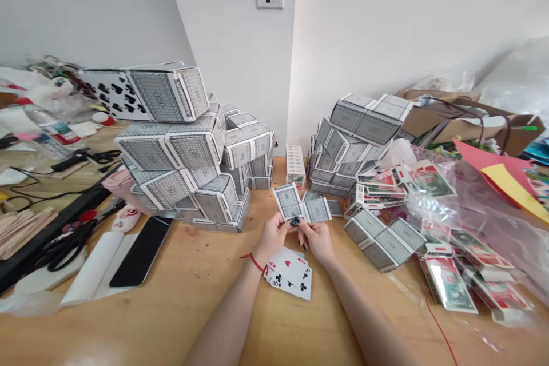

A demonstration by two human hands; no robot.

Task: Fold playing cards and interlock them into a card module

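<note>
Several grey-backed playing cards [288,201] are held up over the wooden table, folded or fitted together at angles. My left hand [273,234], with a red cord at its wrist, pinches them from the left. From the right, my right hand [317,240] grips the same piece, its dark-nailed fingers meeting my left thumb. Just below the hands lies a loose fan of face-up cards [295,274], with an ace of hearts on top and clubs beneath. Close by on the right rests a joined block of grey-backed cards [384,240].
Stacked card-block structures [171,148] rise on the left, with a similar stack [355,131] on the right. Card boxes [448,283] and plastic wrap lie at right. A black phone [141,251] and scissors [72,240] are at left. A white box [295,166] stands behind.
</note>
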